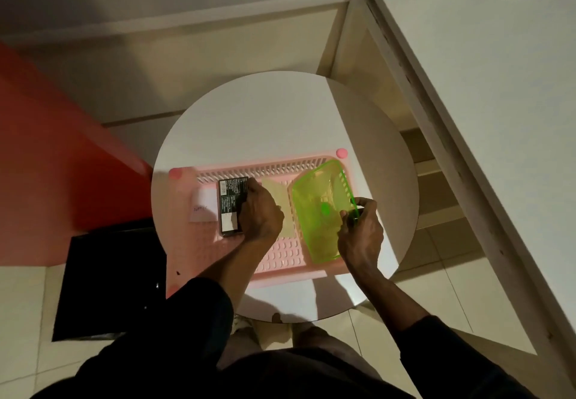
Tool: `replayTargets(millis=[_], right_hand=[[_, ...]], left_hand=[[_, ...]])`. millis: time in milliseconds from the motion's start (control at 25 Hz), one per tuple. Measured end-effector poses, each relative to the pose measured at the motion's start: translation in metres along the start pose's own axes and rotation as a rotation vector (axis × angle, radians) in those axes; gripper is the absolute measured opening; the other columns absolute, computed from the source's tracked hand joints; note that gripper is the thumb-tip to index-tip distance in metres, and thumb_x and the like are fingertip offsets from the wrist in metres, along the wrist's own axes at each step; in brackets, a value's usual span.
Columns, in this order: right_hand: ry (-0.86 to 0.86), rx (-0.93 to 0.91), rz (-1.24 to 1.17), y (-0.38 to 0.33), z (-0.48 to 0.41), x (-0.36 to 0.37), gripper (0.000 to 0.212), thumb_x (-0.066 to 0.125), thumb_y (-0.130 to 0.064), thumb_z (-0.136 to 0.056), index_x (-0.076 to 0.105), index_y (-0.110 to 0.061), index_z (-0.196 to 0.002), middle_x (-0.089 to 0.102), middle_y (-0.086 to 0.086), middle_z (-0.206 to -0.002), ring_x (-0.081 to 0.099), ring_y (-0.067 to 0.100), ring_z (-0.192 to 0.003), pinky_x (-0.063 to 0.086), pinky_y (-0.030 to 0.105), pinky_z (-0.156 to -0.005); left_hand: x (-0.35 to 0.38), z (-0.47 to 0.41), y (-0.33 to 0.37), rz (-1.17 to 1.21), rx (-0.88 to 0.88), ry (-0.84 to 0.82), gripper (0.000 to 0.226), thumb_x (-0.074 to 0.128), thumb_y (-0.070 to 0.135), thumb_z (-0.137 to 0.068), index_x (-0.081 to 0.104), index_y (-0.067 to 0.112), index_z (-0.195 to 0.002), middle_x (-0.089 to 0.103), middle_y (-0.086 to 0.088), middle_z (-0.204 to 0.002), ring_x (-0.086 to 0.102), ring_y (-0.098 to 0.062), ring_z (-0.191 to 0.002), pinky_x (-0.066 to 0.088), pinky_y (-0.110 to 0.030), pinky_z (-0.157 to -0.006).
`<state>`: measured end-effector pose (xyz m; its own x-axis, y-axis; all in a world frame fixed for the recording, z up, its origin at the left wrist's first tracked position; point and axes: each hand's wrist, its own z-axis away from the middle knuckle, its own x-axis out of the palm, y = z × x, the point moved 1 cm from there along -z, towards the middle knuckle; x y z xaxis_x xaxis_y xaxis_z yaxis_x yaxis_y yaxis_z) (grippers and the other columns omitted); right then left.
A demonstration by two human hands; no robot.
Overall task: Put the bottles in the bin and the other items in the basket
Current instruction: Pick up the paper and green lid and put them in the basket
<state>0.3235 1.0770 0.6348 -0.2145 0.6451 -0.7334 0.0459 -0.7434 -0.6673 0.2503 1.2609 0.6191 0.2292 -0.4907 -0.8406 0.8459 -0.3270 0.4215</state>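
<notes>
Left hand (258,208) grips a black carton (232,205) inside the pink basket (265,168). Right hand (361,230) pinches the rim of the green tray (314,227). So slight a pinch may let the tray slip.

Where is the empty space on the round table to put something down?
The big bare patch is the far half of the round table, beyond the back rim of the pink basket. A thin strip lies right of the green basket. Inside the pink basket it's crowded: white card, black box gripped by the left hand, green basket held by the right hand.
</notes>
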Motion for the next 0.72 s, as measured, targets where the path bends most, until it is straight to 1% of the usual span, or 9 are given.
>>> replayTargets(millis=[40, 160, 240, 360, 440, 520, 560, 640, 720], right_hand=[[-0.03, -0.005, -0.007, 0.002, -0.002, 0.0, 0.037, 0.066, -0.012, -0.1, 0.048, -0.015, -0.131, 0.074, 0.01, -0.102, 0.071, 0.027, -0.081, 0.055, 0.038, -0.071], [-0.078, -0.026, -0.064, 0.006, -0.005, 0.001, 0.052, 0.069, -0.001, -0.095, 0.043, -0.018, -0.137, 0.072, 0.007, -0.1, 0.071, 0.024, -0.082, 0.062, 0.047, -0.075], [-0.074, -0.059, -0.093, 0.009, -0.007, 0.001, 0.059, 0.069, 0.005, -0.091, 0.043, -0.019, -0.138, 0.071, 0.006, -0.102, 0.071, 0.022, -0.086, 0.062, 0.05, -0.077], [-0.083, -0.094, -0.145, 0.011, -0.01, 0.003, 0.063, 0.069, 0.008, -0.088, 0.043, -0.019, -0.139, 0.068, 0.008, -0.113, 0.071, 0.024, -0.094, 0.062, 0.051, -0.081], [-0.084, -0.12, -0.151, 0.007, -0.012, 0.006, 0.061, 0.07, 0.006, -0.09, 0.044, -0.016, -0.141, 0.064, 0.01, -0.124, 0.07, 0.027, -0.101, 0.062, 0.048, -0.084], [-0.068, -0.184, -0.096, 0.004, -0.013, 0.01, 0.055, 0.069, 0.002, -0.093, 0.047, -0.012, -0.141, 0.057, 0.012, -0.132, 0.069, 0.033, -0.103, 0.061, 0.046, -0.082], [-0.073, -0.218, -0.042, 0.003, -0.014, 0.011, 0.053, 0.069, 0.0, -0.094, 0.047, -0.011, -0.141, 0.054, 0.014, -0.134, 0.068, 0.035, -0.103, 0.061, 0.048, -0.08], [-0.134, -0.265, 0.093, 0.007, -0.013, 0.012, 0.054, 0.069, -0.002, -0.094, 0.048, -0.009, -0.143, 0.048, 0.017, -0.138, 0.066, 0.039, -0.106, 0.062, 0.05, -0.079], [-0.191, -0.33, 0.257, 0.013, -0.007, 0.012, 0.057, 0.071, -0.004, -0.089, 0.05, -0.007, -0.142, 0.045, 0.02, -0.145, 0.06, 0.042, -0.118, 0.061, 0.05, -0.085]], left_hand=[[0.002, 0.003, 0.0, -0.065, 0.046, 0.024, 0.078, 0.085, 0.019, -0.084, 0.034, 0.001, -0.139, 0.06, -0.02, -0.131, 0.065, -0.043, -0.115, 0.051, -0.046, -0.083], [0.005, 0.017, 0.001, -0.373, 0.168, 0.109, 0.091, 0.081, 0.028, -0.08, 0.03, -0.002, -0.15, 0.038, -0.027, -0.15, 0.045, -0.041, -0.132, 0.043, -0.047, -0.107], [0.011, 0.025, 0.0, -0.405, 0.207, 0.057, 0.091, 0.075, 0.035, -0.086, 0.028, -0.001, -0.155, 0.021, -0.03, -0.163, 0.034, -0.042, -0.141, 0.036, -0.048, -0.117], [0.031, 0.036, -0.013, -0.43, 0.369, -0.115, 0.074, 0.058, 0.041, -0.103, 0.028, 0.001, -0.157, 0.008, -0.025, -0.172, 0.016, -0.039, -0.158, 0.024, -0.048, -0.127], [0.043, 0.04, -0.026, -0.484, 0.425, -0.197, 0.067, 0.048, 0.042, -0.108, 0.029, 0.001, -0.157, 0.005, -0.025, -0.173, 0.011, -0.039, -0.16, 0.018, -0.049, -0.13], [0.049, 0.041, -0.035, -0.503, 0.409, -0.219, 0.064, 0.043, 0.042, -0.11, 0.028, 0.001, -0.158, 0.005, -0.025, -0.174, 0.009, -0.039, -0.161, 0.017, -0.049, -0.13], [0.051, 0.04, -0.038, -0.515, 0.41, -0.216, 0.064, 0.042, 0.041, -0.11, 0.028, 0.001, -0.158, 0.006, -0.025, -0.174, 0.009, -0.038, -0.161, 0.016, -0.049, -0.131], [0.052, 0.038, -0.04, -0.562, 0.424, -0.202, 0.066, 0.042, 0.041, -0.11, 0.028, 0.0, -0.159, 0.009, -0.026, -0.173, 0.009, -0.04, -0.161, 0.014, -0.05, -0.131], [0.053, 0.035, -0.042, -0.644, 0.444, -0.181, 0.07, 0.045, 0.042, -0.107, 0.029, -0.003, -0.158, 0.015, -0.029, -0.171, 0.016, -0.043, -0.159, 0.013, -0.053, -0.131]])
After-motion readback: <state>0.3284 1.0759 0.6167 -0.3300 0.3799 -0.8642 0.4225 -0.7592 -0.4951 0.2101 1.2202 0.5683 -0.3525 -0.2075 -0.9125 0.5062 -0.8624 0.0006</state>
